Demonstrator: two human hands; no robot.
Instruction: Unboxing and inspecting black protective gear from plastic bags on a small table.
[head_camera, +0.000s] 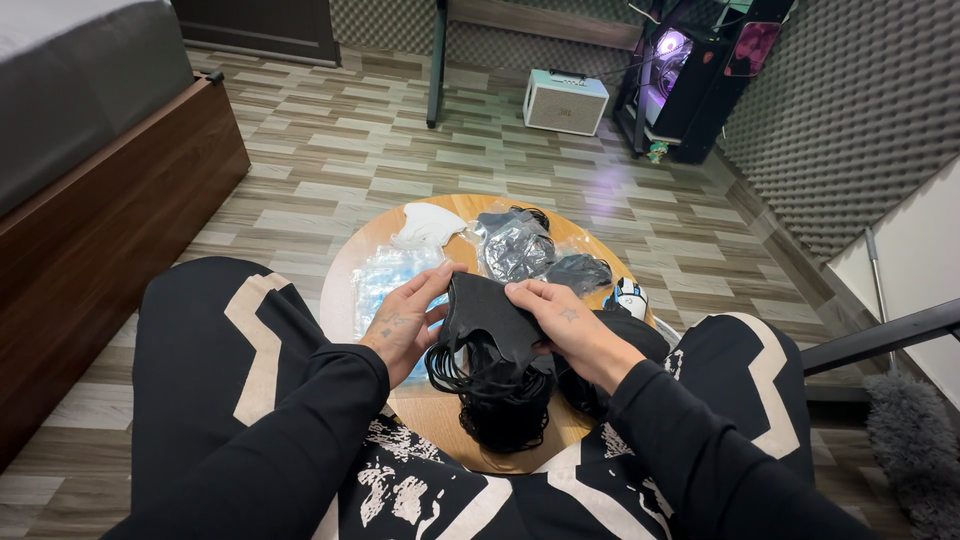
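Seated person's lap in black patterned trousers nearest. Left hand (402, 322) and right hand (562, 322) each pinch black face mask (487, 315) by its side edges, grip pressed together, above round wooden table (432, 412). Black ear loops (495, 395) dangle below. Beyond: clear plastic packets (385, 275), white mask (427, 226), bagged dark masks (517, 247).

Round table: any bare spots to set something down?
Little. The round wooden table shows bare wood along its left rim beside the clear packets, and a near-edge strip left of the black strap pile. Centre and right are crowded: white mask, bagged masks, both hands' black mask.
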